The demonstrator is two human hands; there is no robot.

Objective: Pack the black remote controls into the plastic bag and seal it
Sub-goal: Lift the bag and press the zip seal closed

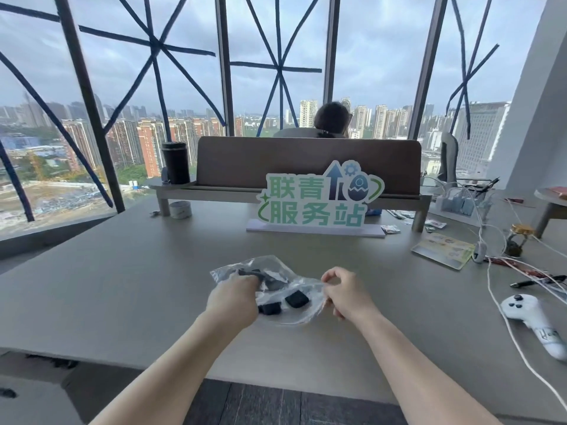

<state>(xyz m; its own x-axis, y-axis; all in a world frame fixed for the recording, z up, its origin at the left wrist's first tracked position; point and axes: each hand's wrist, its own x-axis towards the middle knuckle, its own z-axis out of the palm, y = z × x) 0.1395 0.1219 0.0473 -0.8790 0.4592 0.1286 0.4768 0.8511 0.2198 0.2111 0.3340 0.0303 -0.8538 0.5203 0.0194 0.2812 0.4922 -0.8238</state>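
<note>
A clear plastic bag [302, 314] lies crumpled on the grey table [122, 286] in front of me. Small black remote controls show through it: one [297, 299] near the right side, one [270, 308] by my left wrist, another [248, 273] at the far end. My left hand [234, 299] rests on the bag's left part, fingers curled down over it and the far remote. My right hand [345, 291] pinches the bag's right edge between thumb and fingers.
A green-and-white sign [319, 199] stands behind the bag. At the right lie a white game controller [530, 320], white cables [497, 296], a pen [534, 282] and a card [441, 250]. A black cup [175, 162] and a tape roll [180, 209] are at the back left. A person sits behind the divider [306, 164].
</note>
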